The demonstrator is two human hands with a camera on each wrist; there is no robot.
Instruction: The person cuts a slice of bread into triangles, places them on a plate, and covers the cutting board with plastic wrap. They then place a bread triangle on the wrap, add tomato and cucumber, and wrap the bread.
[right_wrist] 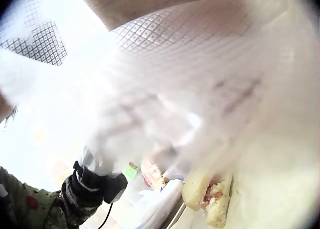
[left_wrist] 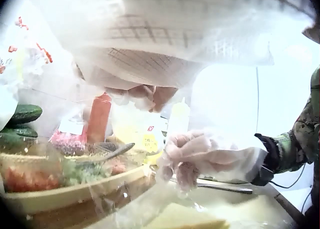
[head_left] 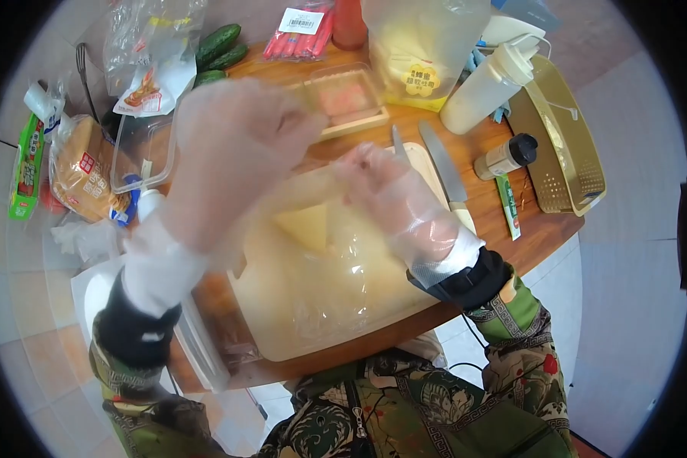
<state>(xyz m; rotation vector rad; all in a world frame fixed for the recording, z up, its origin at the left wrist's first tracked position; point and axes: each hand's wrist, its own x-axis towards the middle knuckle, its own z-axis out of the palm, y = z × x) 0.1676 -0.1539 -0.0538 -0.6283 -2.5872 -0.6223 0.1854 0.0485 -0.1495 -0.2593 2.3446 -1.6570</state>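
Note:
Both hands wear clear plastic gloves. My left hand [head_left: 237, 145], blurred, is raised over the far left of the white cutting board [head_left: 282, 347], its fingers curled at the plastic film. To its right, my right hand [head_left: 397, 195] pinches the film above the board, thumb against fingers. Clear plastic film [head_left: 351, 286] lies crumpled and shiny across the board and rises towards the hands. On it sits a cut sandwich [head_left: 301, 225]; a pink and white filling shows between its bread slices in the right wrist view.
A knife [head_left: 443, 164] lies right of the board. Beyond stand a wooden-rimmed tray [head_left: 351, 126] with pink filling, a squeeze bottle [head_left: 488, 88], a seasoning jar [head_left: 504, 156] and a basket [head_left: 561, 145]. Left are a clear container [head_left: 141, 153] and bagged bread [head_left: 84, 160]. Cucumbers [head_left: 221, 47] lie behind.

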